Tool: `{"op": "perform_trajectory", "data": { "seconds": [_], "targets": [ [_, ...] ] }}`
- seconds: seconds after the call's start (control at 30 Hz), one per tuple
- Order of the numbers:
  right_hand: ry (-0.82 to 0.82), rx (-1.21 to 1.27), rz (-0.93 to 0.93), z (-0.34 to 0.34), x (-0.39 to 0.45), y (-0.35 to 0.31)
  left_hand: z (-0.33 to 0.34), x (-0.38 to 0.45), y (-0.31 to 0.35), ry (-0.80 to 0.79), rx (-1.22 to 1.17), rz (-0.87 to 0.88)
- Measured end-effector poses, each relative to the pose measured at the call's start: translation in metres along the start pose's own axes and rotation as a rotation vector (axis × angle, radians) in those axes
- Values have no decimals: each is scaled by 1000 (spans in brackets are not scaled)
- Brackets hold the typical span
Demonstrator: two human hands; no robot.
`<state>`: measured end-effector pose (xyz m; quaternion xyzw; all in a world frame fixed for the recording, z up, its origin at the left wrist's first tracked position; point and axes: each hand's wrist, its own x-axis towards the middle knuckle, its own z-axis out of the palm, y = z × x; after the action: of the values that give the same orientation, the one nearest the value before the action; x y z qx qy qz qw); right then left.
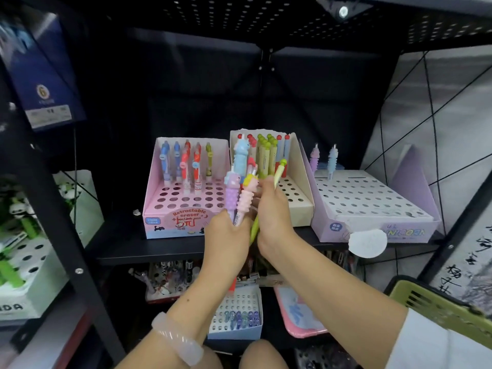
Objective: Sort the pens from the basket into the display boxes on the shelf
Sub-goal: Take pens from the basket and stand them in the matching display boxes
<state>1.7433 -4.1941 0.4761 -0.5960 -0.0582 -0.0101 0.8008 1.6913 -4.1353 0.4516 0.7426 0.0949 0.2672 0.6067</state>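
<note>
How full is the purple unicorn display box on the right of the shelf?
Nearly empty: the purple unicorn display box holds only two unicorn pens, upright in its back row; other holes are bare.

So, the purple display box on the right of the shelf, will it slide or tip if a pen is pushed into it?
The purple display box looks like thin card and holds only two pens, so it is probably light and may slide. Its wide, low base makes tipping unlikely. The perforated top could flex under pressure.
</note>
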Motion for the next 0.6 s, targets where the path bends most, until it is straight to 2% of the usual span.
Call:
{"op": "perform_trajectory", "data": {
  "seconds": [0.13, 0.23, 0.43, 0.6],
  "targets": [
    [87, -395, -342, -16, 21, -20, -13, 11, -4, -2, -76, -65],
    [72, -560, -520, -29, 44, -37, -24, 14, -6, -34, -156, -109],
    [55, -1069, -652, -37, 75, -42, -33, 14, -16, -85, -259, -161],
    [111, -1040, -689, -43, 88, -41, -38, 14, -25, -94, -276, -175]
  ]
}}
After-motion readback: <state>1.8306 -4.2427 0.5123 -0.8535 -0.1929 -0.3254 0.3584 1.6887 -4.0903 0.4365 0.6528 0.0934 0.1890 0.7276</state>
